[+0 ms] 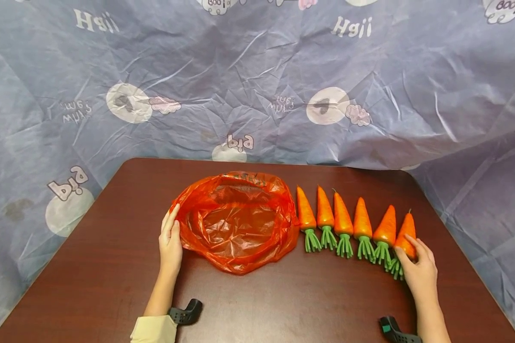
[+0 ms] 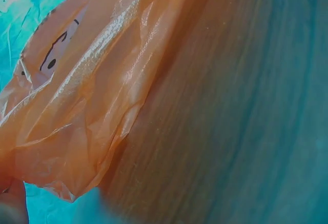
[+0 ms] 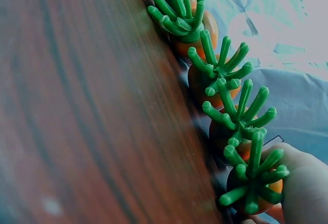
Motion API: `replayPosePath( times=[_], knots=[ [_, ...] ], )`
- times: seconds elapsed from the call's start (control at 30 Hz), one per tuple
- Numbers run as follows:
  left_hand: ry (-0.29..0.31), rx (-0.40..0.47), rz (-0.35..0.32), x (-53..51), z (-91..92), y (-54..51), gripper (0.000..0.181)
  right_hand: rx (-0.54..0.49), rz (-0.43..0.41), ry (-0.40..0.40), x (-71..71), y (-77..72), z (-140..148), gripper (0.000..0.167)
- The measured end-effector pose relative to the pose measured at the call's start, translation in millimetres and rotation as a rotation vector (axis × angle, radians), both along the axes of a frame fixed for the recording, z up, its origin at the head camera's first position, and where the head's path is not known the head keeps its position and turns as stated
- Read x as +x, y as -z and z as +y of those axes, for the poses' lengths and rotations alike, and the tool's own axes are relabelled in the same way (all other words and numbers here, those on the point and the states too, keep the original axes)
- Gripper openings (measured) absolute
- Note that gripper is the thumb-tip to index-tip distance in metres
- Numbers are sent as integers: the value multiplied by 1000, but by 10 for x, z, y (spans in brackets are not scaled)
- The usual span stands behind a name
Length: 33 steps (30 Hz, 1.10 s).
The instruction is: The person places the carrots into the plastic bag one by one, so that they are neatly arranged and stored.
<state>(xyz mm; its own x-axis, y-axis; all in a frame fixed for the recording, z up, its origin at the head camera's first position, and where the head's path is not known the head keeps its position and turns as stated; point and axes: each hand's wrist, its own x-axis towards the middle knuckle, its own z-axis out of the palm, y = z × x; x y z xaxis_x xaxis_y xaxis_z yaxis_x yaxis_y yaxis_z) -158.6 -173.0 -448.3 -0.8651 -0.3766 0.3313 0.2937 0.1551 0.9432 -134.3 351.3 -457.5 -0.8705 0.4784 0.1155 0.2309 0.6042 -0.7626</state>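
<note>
A red, see-through plastic bag (image 1: pixel 240 259) lies with its wide mouth spread on the table. At its left side, my left hand (image 1: pixel 170 245) holds the rim; in the left wrist view a finger (image 2: pixel 13 203) shows beside the bag (image 2: pixel 102 80). My right hand (image 1: pixel 422 274) grips the rightmost carrot (image 1: pixel 406 227) near its leafy end, thumb on one side and fingers on the other. That carrot's green stalks (image 3: pixel 253 183) face the right wrist camera. Several more orange carrots (image 1: pixel 342 214) lie in a slanting row between bag and hand, tips pointing away.
The dark brown wooden table (image 1: pixel 292 305) has its far edge against a grey-blue printed cloth (image 1: pixel 240 95), which hangs behind and at both sides. The leftmost carrot (image 1: pixel 305 212) lies close against the bag's right side. Black wrist mounts (image 1: pixel 186 312) are on both arms.
</note>
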Motion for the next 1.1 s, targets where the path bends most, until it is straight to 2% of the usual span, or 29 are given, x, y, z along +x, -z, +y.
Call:
replayPosePath(
  times=[0.17, 0.23, 0.43, 0.53, 0.73, 1.1],
  knots=[
    [-5, 20, -8, 62, 47, -116, 38, 16, -27, 25, 5, -13, 11, 53],
    [-16, 21, 4, 62, 60, -126, 37, 21, -38, 30, 10, -21, 11, 53],
    [-28, 29, 49, -16, 32, -1, 36, 42, -33, 35, 34, -43, -5, 52],
    [-38, 30, 49, -31, 23, 40, 35, 42, -16, 39, 40, -65, -18, 52],
    [-26, 33, 2, -13, -1, 55, 36, 53, -1, 35, 32, -93, -40, 51],
    [5, -12, -33, -14, 4, 43, 37, 83, 14, 31, 37, -139, -44, 51]
  ],
)
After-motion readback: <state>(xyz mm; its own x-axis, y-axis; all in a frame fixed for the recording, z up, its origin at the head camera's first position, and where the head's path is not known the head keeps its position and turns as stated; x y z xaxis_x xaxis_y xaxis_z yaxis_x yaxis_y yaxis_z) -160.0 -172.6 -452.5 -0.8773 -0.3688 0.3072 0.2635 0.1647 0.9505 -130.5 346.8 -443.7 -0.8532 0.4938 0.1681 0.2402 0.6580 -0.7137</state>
